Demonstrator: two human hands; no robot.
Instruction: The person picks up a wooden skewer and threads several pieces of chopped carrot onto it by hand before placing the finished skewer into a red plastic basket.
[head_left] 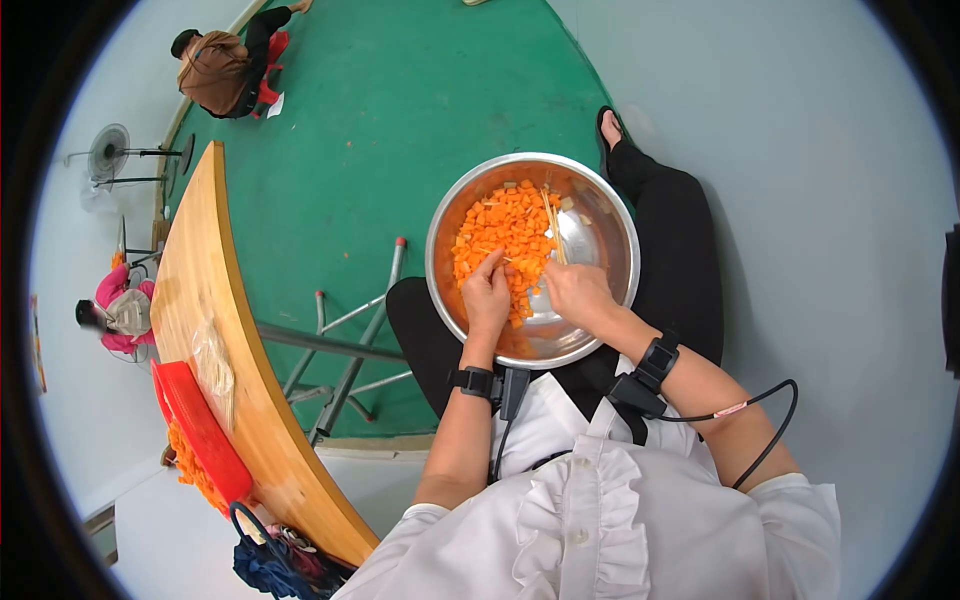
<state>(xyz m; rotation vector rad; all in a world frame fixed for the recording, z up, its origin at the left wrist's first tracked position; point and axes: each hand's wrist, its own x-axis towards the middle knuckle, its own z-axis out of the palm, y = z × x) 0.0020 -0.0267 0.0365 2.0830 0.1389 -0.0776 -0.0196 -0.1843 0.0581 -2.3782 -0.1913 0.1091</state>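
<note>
A wide steel bowl (622, 275) rests on my lap, with many orange carrot cubes (515, 215) heaped on its left side. My right hand (580, 292) is closed around several thin bamboo skewers (553, 225), which point up toward the far rim. My left hand (487, 297) reaches over the near left part of the bowl, its thumb and fingers pinched together just above the cubes. A thin pale stick end shows near those fingertips, but what they grip is too small to make out. A few paler cubes (567, 203) lie at the far right inside the bowl.
On the left stands a wooden table (255, 370) carrying a red basket (205, 430) and a clear bag of sticks (212, 365). Metal folding legs (350, 370) stand beside my knee. Two people sit farther off, near a fan (110, 152). Cables (785, 425) hang from my wrist bands.
</note>
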